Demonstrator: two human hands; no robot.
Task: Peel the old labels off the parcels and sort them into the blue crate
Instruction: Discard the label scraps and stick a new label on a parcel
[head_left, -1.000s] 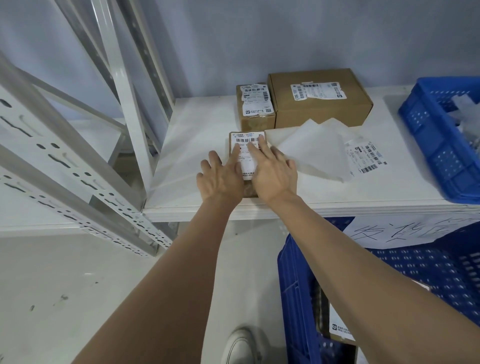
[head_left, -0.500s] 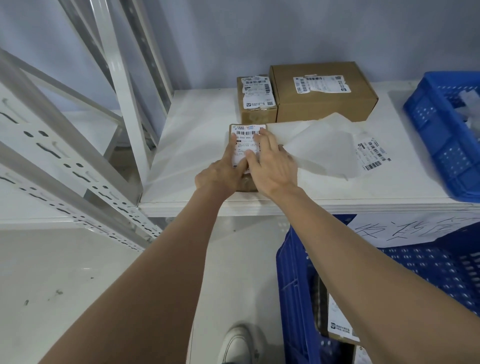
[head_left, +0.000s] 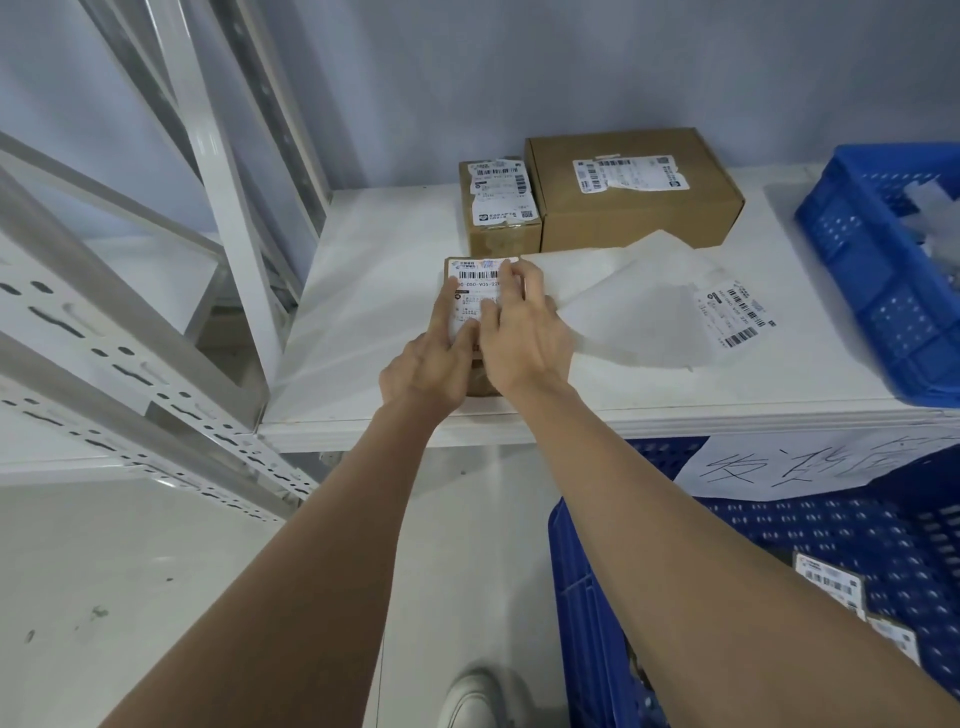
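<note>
Centre frame: small parcel (head_left: 480, 382) on the white shelf (head_left: 363, 291), mostly under my hands. My left hand (head_left: 428, 364) lies along its left edge, fingers straight on the label (head_left: 478, 293). My right hand (head_left: 524, 332) is flat on the label too — fingers extended (no pinch visible). Blue crate (head_left: 878, 270) at right edge, well apart.

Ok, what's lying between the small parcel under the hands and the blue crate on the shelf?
In the head view, white backing sheets and a loose barcode label lie on the shelf between the small parcel and the blue crate.
</note>
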